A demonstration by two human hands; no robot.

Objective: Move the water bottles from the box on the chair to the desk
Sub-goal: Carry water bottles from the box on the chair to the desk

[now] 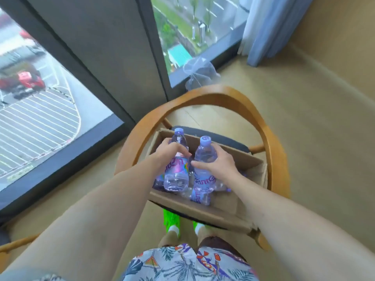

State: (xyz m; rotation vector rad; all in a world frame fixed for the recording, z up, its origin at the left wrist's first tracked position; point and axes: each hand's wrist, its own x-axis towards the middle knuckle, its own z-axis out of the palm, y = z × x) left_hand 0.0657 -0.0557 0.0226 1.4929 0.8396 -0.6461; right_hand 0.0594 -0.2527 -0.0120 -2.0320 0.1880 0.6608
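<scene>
Two bottles, one in the left hand and one in the right hand, fingers wrapped round them, rise above the box on the chair; window at ten o'clock, bare floor at two.

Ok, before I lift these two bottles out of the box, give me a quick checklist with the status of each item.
1. Left hand wrapped around the left bottle: ok.
2. Right hand wrapped around the right bottle: ok.
3. Both caps on: ok.
4. Both bottles upright: ok, roughly.
5. Cardboard box seated steadily on the chair: cannot tell; its near edge sits close to the seat front.
6. Desk ready to receive them: cannot tell, out of view.
</scene>
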